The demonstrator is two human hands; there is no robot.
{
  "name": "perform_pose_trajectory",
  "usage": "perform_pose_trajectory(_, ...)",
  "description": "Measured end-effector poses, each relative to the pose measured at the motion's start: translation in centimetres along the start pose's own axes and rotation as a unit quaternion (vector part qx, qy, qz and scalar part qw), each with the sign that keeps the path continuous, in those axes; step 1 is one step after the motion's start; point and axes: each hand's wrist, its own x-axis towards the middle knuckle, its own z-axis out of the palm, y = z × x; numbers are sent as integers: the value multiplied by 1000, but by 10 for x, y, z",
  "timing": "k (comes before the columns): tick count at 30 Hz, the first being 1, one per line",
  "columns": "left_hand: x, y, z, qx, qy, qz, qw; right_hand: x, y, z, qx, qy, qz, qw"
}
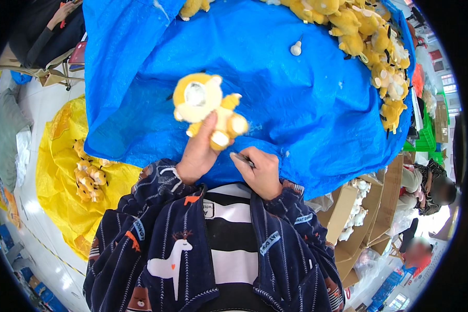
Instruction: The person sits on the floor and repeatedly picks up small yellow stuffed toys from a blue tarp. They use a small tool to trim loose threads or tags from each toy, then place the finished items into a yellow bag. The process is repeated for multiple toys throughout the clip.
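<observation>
My left hand [198,156] is closed round the lower body of a yellow plush toy [205,101] and holds it up above the blue sheet [275,99]. The toy's head tilts to the left, and a roundish grey-white patch shows on it; its pale belly and feet point to the right. Beside it, lower and to the right, my right hand [262,172] is closed on a small dark tool [243,159]. Fingers cover most of this tool, so its kind is hidden. The tool and the toy are apart.
Many yellow plush toys [387,78] are heaped along the sheet's far right edge. A small white bulb-shaped object [296,48] with a thin tip lies on the sheet. More toys [90,179] rest on yellow sheeting [62,197] at left. Cardboard boxes [343,203] stand at right; other people sit nearby.
</observation>
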Motion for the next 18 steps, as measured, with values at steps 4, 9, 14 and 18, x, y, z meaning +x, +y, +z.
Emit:
perform_pose_trajectory(4,0,2,-6,-67,7,-95,993,4,0,-9,2,87,7,996)
perform_pose_trajectory(9,-3,-6,-4,-88,-25,-141,986,14,5,-6,-9,129,-49,990)
perform_pose_trajectory(14,-6,-11,3,-99,-22,-157,982,23,2,-2,49,96,-29,994)
perform_pose_trajectory(18,-4,-9,-10,-99,-51,-183,977,13,4,-6,260,96,96,956)
